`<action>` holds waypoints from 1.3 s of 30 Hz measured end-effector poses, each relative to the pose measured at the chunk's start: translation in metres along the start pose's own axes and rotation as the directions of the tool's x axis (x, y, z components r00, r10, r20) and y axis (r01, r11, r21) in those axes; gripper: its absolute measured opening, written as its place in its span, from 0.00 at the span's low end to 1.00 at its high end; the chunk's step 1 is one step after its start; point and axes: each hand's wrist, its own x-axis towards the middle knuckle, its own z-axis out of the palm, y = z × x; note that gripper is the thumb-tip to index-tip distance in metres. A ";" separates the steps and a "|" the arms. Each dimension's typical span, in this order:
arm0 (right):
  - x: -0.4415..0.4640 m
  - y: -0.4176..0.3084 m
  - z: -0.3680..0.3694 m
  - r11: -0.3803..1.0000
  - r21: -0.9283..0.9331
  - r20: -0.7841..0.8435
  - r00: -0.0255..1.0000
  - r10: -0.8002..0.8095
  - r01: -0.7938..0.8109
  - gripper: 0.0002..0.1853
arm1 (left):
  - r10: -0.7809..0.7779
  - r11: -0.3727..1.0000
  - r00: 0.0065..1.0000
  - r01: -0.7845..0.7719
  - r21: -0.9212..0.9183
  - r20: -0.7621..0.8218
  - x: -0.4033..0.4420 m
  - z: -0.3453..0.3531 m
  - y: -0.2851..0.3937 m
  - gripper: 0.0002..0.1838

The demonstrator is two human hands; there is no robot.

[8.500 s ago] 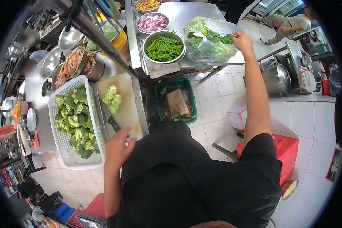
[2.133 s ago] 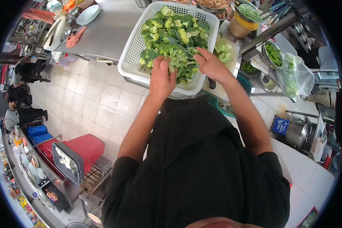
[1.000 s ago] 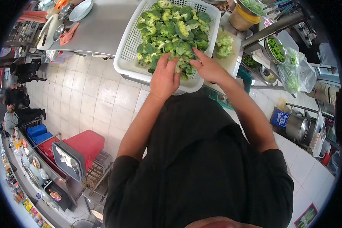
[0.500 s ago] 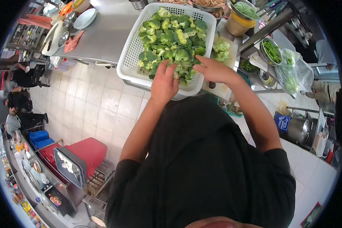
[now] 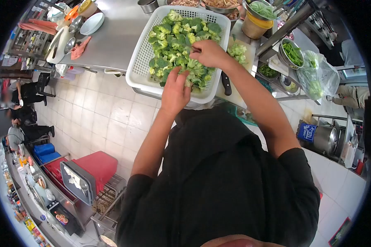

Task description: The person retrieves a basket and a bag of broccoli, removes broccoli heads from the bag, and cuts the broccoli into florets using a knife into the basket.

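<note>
A white perforated basket [image 5: 136,68] on the steel counter holds many cut green broccoli florets [image 5: 169,45]. At its near side my left hand [image 5: 176,90] has its fingers bent around a larger piece of broccoli [image 5: 197,73], with pale stalks showing. My right hand [image 5: 210,53] is just above that piece, fingers curled together with the tips over the florets. What those fingertips pinch, if anything, is hidden. Right of the basket, a knife [image 5: 226,83] with a black handle lies on a white cutting board [image 5: 235,96], near some pale green broccoli pieces [image 5: 237,52].
Metal bowls of sliced food [image 5: 220,5] stand behind the basket. To the right are a steel post [image 5: 282,31], a bowl of green beans [image 5: 292,55] and a plastic bag of greens [image 5: 317,78]. White bowls [image 5: 92,24] and a pink cloth [image 5: 81,48] lie left.
My right hand has moved up and left from the basket's right side, its fingers now curled. The knife handle shows more. My left hand stays at the broccoli.
</note>
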 end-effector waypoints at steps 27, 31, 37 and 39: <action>-0.077 -0.008 0.036 0.994 0.109 -0.342 0.939 0.030 0.008 0.09 | -0.086 0.995 0.991 0.080 -0.067 -0.102 0.003 0.000 -0.001 0.24; -0.086 -0.017 0.051 0.895 0.377 -0.051 0.959 0.279 -0.240 0.12 | -0.117 0.992 0.982 0.109 -0.057 -0.151 0.005 0.003 -0.002 0.24; -0.081 -0.015 0.046 0.910 0.361 -0.206 0.934 0.290 -0.203 0.12 | -0.176 0.979 0.961 0.148 -0.141 -0.215 0.009 -0.003 0.000 0.22; -0.072 -0.002 0.060 0.903 0.414 -0.267 0.934 0.236 -0.110 0.11 | -0.189 0.976 0.959 0.160 -0.144 -0.212 0.010 -0.002 0.000 0.22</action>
